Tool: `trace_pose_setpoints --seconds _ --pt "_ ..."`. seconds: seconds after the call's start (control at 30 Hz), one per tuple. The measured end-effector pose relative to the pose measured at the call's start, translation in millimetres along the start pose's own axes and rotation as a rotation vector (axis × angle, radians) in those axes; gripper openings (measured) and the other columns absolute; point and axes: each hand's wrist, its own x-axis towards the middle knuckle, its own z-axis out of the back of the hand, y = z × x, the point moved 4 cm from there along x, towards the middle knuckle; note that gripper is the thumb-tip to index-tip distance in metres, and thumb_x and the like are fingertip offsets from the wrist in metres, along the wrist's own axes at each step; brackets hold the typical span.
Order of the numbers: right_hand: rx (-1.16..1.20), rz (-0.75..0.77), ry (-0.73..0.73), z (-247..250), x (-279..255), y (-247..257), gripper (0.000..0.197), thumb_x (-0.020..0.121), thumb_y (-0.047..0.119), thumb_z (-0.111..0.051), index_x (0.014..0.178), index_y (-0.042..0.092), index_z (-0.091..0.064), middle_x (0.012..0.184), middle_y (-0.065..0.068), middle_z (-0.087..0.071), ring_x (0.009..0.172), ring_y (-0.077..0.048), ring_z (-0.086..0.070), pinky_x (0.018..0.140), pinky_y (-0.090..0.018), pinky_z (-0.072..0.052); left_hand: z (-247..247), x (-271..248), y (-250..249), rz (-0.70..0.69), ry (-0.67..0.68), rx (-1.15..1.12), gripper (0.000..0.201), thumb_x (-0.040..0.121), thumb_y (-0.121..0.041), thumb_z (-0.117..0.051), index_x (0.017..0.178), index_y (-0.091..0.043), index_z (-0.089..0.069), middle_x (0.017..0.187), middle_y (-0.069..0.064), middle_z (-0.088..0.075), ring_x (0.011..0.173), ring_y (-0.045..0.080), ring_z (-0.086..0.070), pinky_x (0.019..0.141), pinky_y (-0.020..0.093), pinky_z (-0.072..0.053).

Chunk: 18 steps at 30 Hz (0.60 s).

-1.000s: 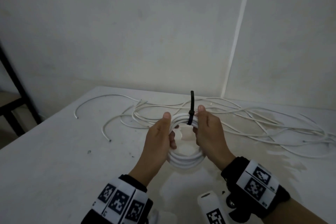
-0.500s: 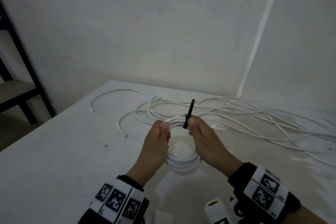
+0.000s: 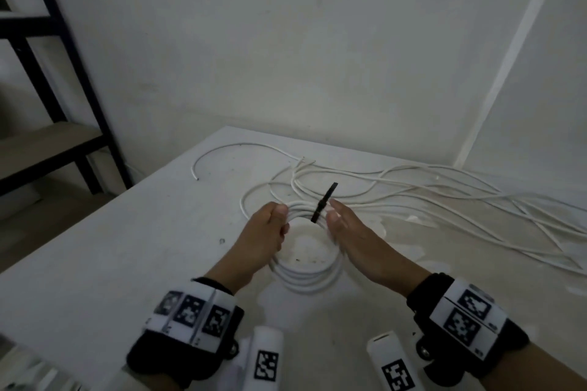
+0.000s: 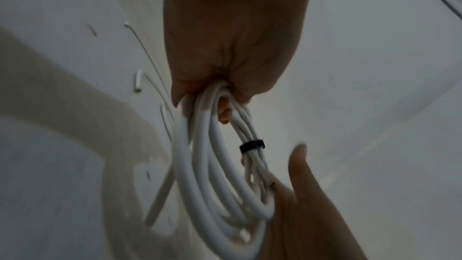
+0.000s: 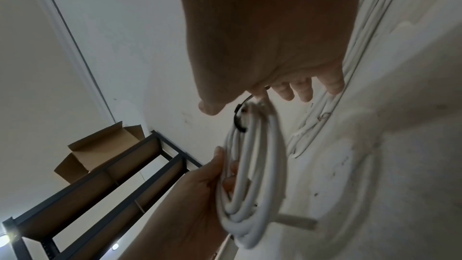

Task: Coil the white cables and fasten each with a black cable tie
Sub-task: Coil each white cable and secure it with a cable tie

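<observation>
I hold a coil of white cable point(image 3: 305, 278) just above the white table point(image 3: 95, 263). My left hand point(image 3: 274, 225) grips the coil's far left side, fingers curled round the strands point(image 4: 220, 94). A black cable tie point(image 3: 323, 202) circles the far strands point(image 4: 251, 146), its tail sticking up and tilted right. My right hand point(image 3: 338, 220) is beside the tie with fingers straight and spread point(image 5: 287, 90), thumb apart; the coil's right side lies against its palm point(image 4: 300, 189). In the right wrist view the tie point(image 5: 238, 120) loops round the coil just below that hand.
Several loose white cables point(image 3: 444, 200) sprawl over the table's back and right, and one curves off to the left point(image 3: 222, 149). A black shelf rack point(image 3: 79, 105) stands left of the table, with an open cardboard box point(image 5: 100, 145) on it. Walls close off the back.
My right hand has let go of the tie's base; its fingers have straightened beside it. The tie's tail now leans right. My left hand keeps its grip on the coil.
</observation>
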Motion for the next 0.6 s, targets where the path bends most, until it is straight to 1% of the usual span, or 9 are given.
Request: trace_pose_setpoints --seconds 0.07,0.17,0.23,0.3,0.37,0.43,0.5,0.57,0.6 --pt "-0.027 -0.053 -0.016 1 4 -3 0.074 0.082 0.062 -0.023 0.146 0.026 -0.016 0.152 0.008 -0.021 0.139 -0.007 -0.019 0.106 -0.020 -0.013 23 9 7 0.024 0.003 -0.008 0.031 0.101 -0.023 -0.031 0.075 -0.013 -0.045 0.067 0.001 -0.047 0.049 0.006 -0.041 0.056 0.022 -0.037" --pt "-0.114 -0.097 -0.014 4 12 -9 0.065 0.089 0.054 -0.024 0.146 0.023 -0.018 0.153 0.006 -0.020 0.139 -0.009 -0.020 0.100 -0.017 -0.015 65 19 27 0.082 -0.046 0.032 0.032 0.101 -0.022 -0.032 0.073 -0.012 -0.045 0.067 0.004 -0.048 0.041 0.001 -0.041 0.053 0.022 -0.038" --pt "-0.171 -0.116 -0.017 7 18 -14 0.062 0.092 0.052 -0.027 0.145 0.021 -0.020 0.153 0.004 -0.020 0.139 -0.011 -0.022 0.100 -0.018 -0.017 92 22 41 0.140 -0.107 0.022 0.031 0.101 -0.021 -0.031 0.074 -0.012 -0.045 0.068 0.005 -0.047 0.044 0.005 -0.043 0.052 0.021 -0.039" --pt "-0.213 -0.143 -0.017 8 25 -20 0.063 0.092 0.052 -0.030 0.145 0.019 -0.022 0.153 0.002 -0.021 0.139 -0.012 -0.023 0.104 -0.021 -0.019 113 23 55 0.203 -0.157 -0.009 0.031 0.101 -0.020 -0.030 0.075 -0.012 -0.045 0.069 0.007 -0.046 0.052 0.015 -0.039 0.055 0.026 -0.037" --pt "-0.224 -0.171 -0.007 8 31 -26 0.065 0.091 0.053 -0.033 0.145 0.019 -0.023 0.153 0.002 -0.022 0.138 -0.014 -0.027 0.104 -0.023 -0.021 129 26 64 0.251 -0.154 0.009 0.031 0.101 -0.020 -0.029 0.077 -0.011 -0.045 0.069 0.007 -0.046 0.055 0.018 -0.035 0.056 0.028 -0.034" --pt "-0.235 -0.182 -0.001 8 35 -31 0.065 0.090 0.052 -0.035 0.145 0.020 -0.023 0.153 0.002 -0.023 0.137 -0.014 -0.028 0.103 -0.023 -0.022 142 32 68 0.276 -0.139 0.096 0.030 0.101 -0.019 -0.030 0.076 -0.011 -0.044 0.069 0.007 -0.045 0.055 0.019 -0.035 0.055 0.028 -0.033" --pt "-0.230 -0.187 -0.002 8 37 -33 0.063 0.091 0.050 -0.037 0.144 0.020 -0.023 0.152 0.003 -0.024 0.137 -0.013 -0.028 0.101 -0.021 -0.022 157 40 69 0.279 -0.148 0.231 0.031 0.101 -0.017 -0.030 0.073 -0.010 -0.042 0.068 0.009 -0.046 0.054 0.020 -0.036 0.054 0.028 -0.033" --pt "-0.233 -0.187 0.000 10 38 -35 0.062 0.091 0.049 -0.038 0.144 0.020 -0.024 0.151 0.003 -0.025 0.137 -0.013 -0.028 0.101 -0.021 -0.022 169 47 72 0.293 -0.159 0.387 0.031 0.100 -0.017 -0.030 0.073 -0.009 -0.042 0.071 0.012 -0.049 0.055 0.021 -0.039 0.054 0.028 -0.033" --pt "-0.240 -0.186 0.004 10 39 -36 0.062 0.091 0.048 -0.038 0.144 0.020 -0.024 0.151 0.003 -0.025 0.137 -0.013 -0.028 0.102 -0.022 -0.022 174 50 74 0.308 -0.160 0.459 0.030 0.100 -0.017 -0.030 0.076 -0.008 -0.043 0.075 0.015 -0.051 0.056 0.022 -0.041 0.056 0.029 -0.034"
